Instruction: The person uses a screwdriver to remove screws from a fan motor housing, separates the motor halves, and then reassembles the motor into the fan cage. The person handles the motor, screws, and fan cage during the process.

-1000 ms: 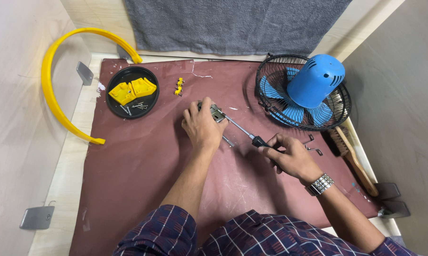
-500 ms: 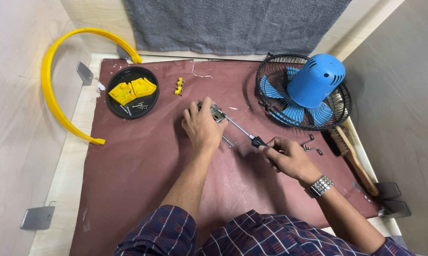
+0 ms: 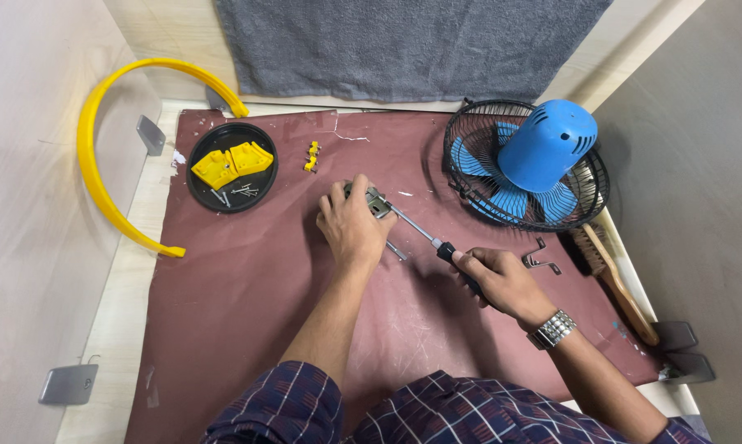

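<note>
From my remote view, little has changed over the last second: my right hand [image 3: 502, 284] still grips the screwdriver [image 3: 437, 242] by its black handle, shaft angled up-left into the small metal part [image 3: 377, 201]. My left hand [image 3: 350, 226] stays clamped over that part on the maroon mat [image 3: 248, 288], wrist low; beyond lie the black tray [image 3: 200, 196] and blue fan [image 3: 527, 164].

The left hand [image 3: 353, 226] lies palm down, fingers curled forward and closed over a small metal part [image 3: 377, 201]; its bare forearm runs back toward the checked sleeve; the right hand [image 3: 501, 281], to the right of that part and nearer the body, is fisted round a screwdriver [image 3: 424, 234]; a metal watch circles its wrist.
</note>
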